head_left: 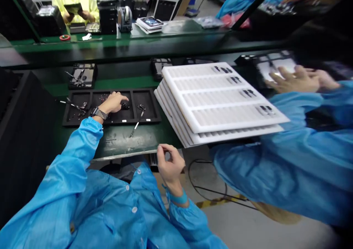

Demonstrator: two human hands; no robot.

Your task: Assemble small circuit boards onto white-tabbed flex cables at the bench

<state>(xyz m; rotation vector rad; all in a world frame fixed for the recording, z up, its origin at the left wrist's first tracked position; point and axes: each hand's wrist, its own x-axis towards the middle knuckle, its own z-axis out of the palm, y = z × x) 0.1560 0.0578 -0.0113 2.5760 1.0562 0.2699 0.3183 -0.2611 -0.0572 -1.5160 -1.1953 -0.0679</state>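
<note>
My left hand [113, 103], with a watch on its wrist, reaches into the middle compartment of a black tray [111, 123]. Its index finger points right above small black parts [125, 106]; the undersides of the fingers are hidden. My right hand [171, 165] is held in front of the bench edge, thumb and forefinger pinched together. Whether anything small sits in that pinch I cannot make out. In the tray's left compartment lie tangled small parts [81, 109], and tweezers [139, 115] lean across the right compartment's front rim.
Stacked white foam trays [190, 94] with some black pieces in slots overhang the bench at right. Beside them a co-worker's hands [299, 80] work on a boxed item. Black boxes [82, 75] stand behind my tray. Across the bench is a person in yellow [89, 1].
</note>
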